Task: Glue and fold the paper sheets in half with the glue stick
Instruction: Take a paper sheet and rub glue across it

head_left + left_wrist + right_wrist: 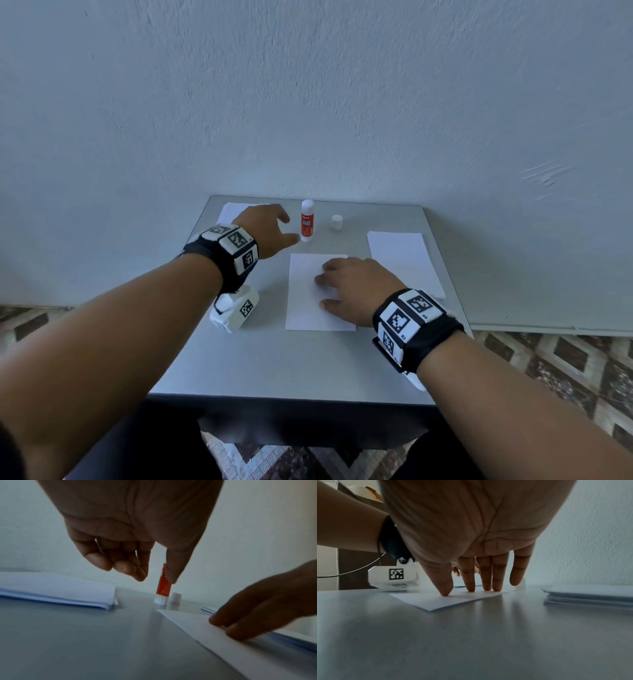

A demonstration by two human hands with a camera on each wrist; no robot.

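Observation:
A white paper sheet (308, 294) lies flat in the middle of the grey table (274, 363). My right hand (346, 287) presses on it with straight fingers (471, 582). An uncapped red and white glue stick (307, 221) stands upright near the table's far edge, and its white cap (336, 222) stands just to its right. My left hand (270, 229) hovers just left of the glue stick, fingers relaxed and apart, holding nothing. In the left wrist view the thumb (173, 572) overlaps the glue stick (163, 586), with the other fingers a little to its left.
A stack of folded sheets (233, 212) lies at the far left, partly under my left hand. A stack of paper sheets (404, 260) sits at the right side. The wall rises right behind the table. Patterned floor shows beyond the table edges.

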